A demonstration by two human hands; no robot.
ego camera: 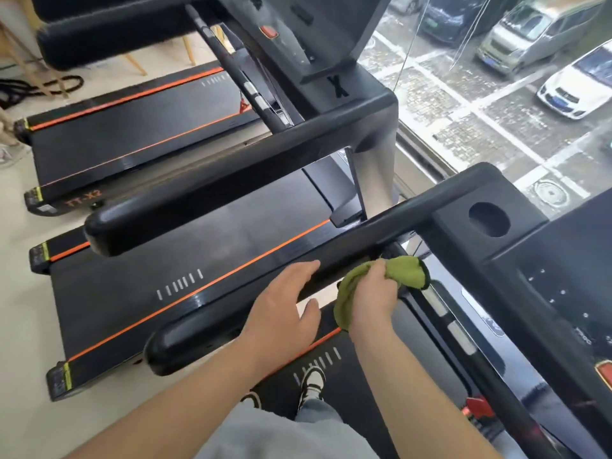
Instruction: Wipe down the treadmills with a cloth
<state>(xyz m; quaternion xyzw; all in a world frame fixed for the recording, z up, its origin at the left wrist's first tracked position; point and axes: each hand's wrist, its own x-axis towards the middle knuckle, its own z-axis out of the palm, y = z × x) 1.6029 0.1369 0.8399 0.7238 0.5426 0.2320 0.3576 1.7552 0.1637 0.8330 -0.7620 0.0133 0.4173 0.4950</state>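
I stand on a black treadmill whose left handrail [212,329] runs from lower left up to the console [490,223]. My left hand [281,306] wraps around this handrail, fingers over the top and thumb underneath. My right hand [374,293] grips a bunched green cloth [407,270] with a dark edge, pressed against the underside of the rail near where it joins the console. The belt [347,356] with white dashes and an orange stripe lies below.
Two more black treadmills [149,293] [132,134] with orange stripes stand to the left, their handrails [231,180] jutting toward me. A floor-to-ceiling window [496,120] on the right overlooks parked cars. My shoes [311,382] rest on the belt. Wooden stool legs [20,58] stand far left.
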